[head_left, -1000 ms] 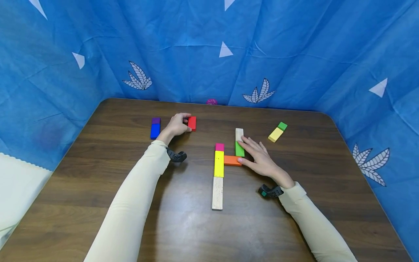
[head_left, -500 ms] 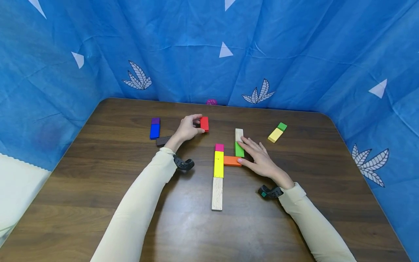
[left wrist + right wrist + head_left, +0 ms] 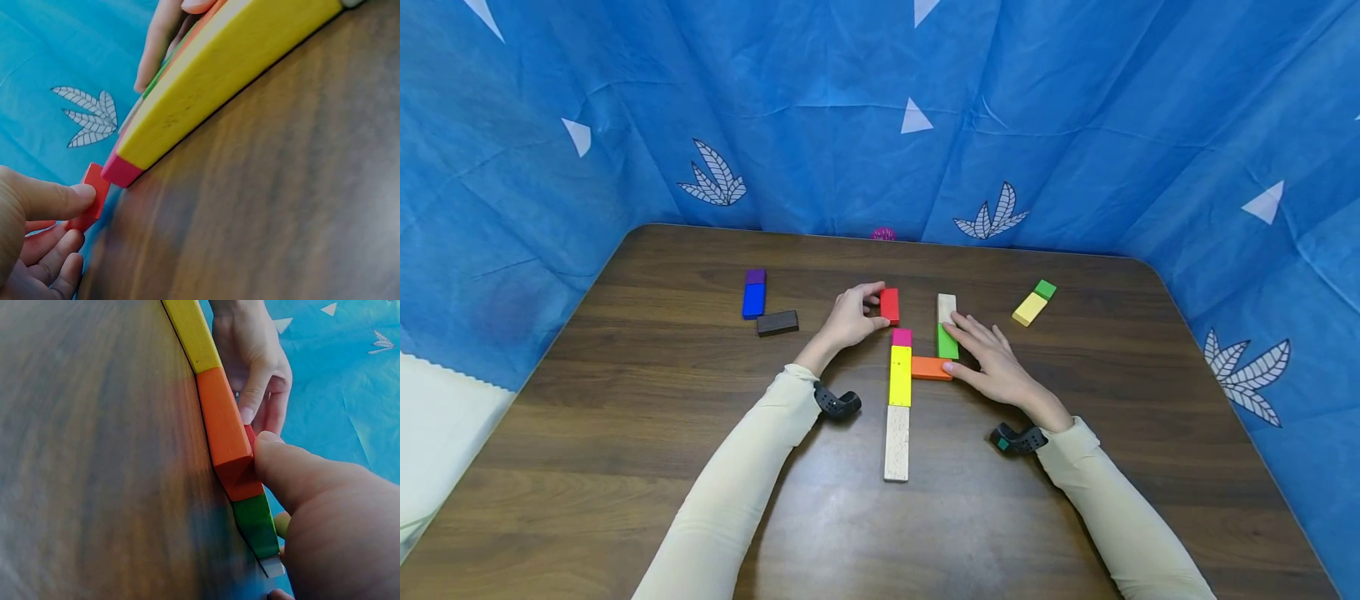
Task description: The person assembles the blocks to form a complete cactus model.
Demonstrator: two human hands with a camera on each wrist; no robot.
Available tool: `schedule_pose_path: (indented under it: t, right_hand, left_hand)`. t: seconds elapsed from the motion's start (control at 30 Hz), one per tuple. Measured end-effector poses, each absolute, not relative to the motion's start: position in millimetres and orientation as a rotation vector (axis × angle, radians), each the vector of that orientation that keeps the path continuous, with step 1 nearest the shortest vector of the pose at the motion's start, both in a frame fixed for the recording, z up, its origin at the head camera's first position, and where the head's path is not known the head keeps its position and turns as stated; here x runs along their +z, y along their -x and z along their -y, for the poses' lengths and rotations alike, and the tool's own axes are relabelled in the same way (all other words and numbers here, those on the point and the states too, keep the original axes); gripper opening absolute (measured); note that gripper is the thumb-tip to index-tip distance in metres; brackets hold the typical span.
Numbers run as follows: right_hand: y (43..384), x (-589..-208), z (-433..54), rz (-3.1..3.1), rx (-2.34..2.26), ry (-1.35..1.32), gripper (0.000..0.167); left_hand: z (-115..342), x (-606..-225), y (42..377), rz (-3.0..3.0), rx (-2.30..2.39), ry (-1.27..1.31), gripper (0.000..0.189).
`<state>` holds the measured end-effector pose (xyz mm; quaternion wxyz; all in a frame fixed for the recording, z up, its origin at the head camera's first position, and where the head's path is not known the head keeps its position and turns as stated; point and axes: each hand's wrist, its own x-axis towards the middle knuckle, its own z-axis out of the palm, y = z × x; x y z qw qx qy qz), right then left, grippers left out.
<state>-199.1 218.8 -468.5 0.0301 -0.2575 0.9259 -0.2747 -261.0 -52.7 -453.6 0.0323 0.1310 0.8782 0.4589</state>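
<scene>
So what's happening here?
A person's left grip pinches a red block just past the pink block, which lines up with the yellow block and the long pale block; whether red and pink touch is hard to tell. The right grip, loosely spread, rests at the orange block and the green block right of those. Farther left lie a blue block, a purple block and a dark block.

No legible text — no labels, brands, numbers or signs readable anywhere.

Twelve blocks (image 3: 900, 377); two sleeves (image 3: 733, 483); one table (image 3: 587, 433).
</scene>
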Motion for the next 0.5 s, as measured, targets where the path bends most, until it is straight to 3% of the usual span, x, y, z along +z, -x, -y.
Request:
schedule_pose_path:
  t: [0.5]
  right_hand:
    - [200.6, -470.2, -219.6, -2.853, -0.856, 0.804, 0.069]
  left_hand:
    - [50.6, -460.9, 256.8, -2.716, 1.396, -0.468, 0.068]
